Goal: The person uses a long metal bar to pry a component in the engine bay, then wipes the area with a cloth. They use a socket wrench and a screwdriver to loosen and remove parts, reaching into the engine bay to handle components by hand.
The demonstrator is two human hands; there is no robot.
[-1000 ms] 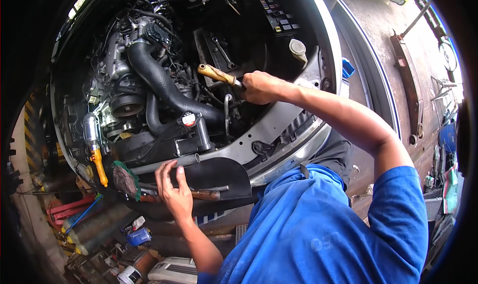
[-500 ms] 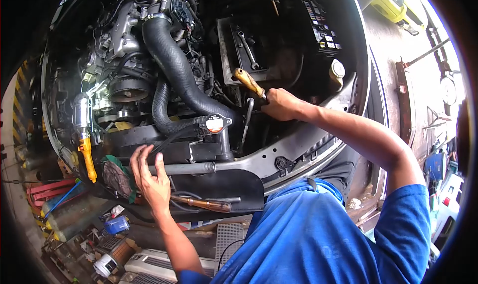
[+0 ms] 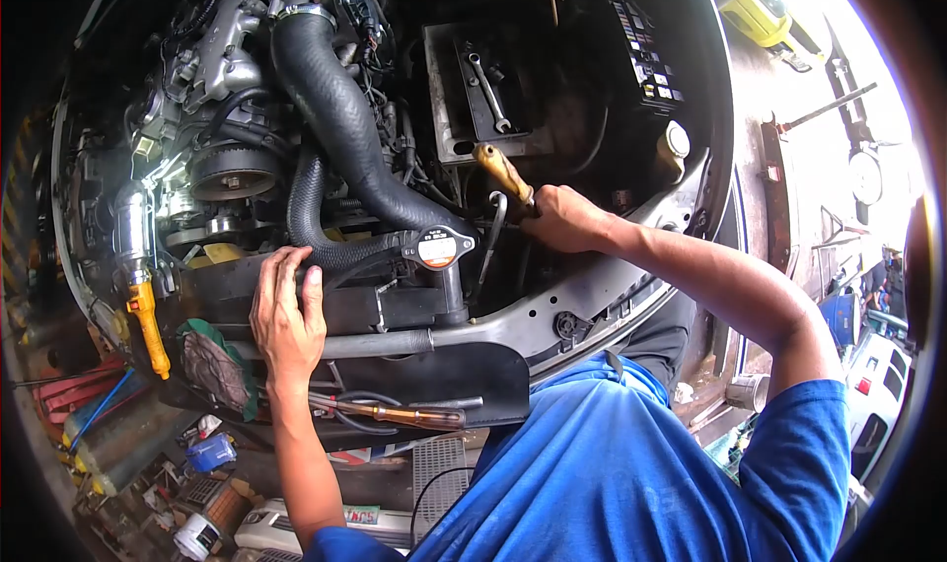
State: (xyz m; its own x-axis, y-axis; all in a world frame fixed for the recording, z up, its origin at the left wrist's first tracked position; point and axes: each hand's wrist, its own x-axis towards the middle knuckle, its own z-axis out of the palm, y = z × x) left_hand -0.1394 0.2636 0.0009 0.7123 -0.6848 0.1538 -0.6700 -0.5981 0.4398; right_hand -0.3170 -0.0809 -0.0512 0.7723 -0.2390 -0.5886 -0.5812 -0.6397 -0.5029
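My right hand (image 3: pixel 567 219) is closed round the shaft end of a tool with a worn yellowish handle (image 3: pixel 504 174), which points up and left. A bent metal rod (image 3: pixel 490 242) stands just left of that hand. My left hand (image 3: pixel 288 320) rests with spread fingers on the front edge of the engine bay, beside the grey bar (image 3: pixel 380 343). Right of its fingertips are the radiator cap (image 3: pixel 437 249) and the thick black hose (image 3: pixel 330 104). Below, a screwdriver with an amber handle (image 3: pixel 424 417) lies on the black panel (image 3: pixel 473 380).
An orange-handled work lamp (image 3: pixel 148 325) shines at the left by the belt pulley (image 3: pixel 233 172). A green-edged cloth (image 3: pixel 219 367) lies near my left hand. A wrench (image 3: pixel 488 94) is on the battery tray (image 3: pixel 444 108). A white reservoir cap (image 3: pixel 675 140) stands at the right.
My left hand has moved slightly left and up and now rests on the front edge. The view has shifted a little; my right hand keeps its hold on the tool.
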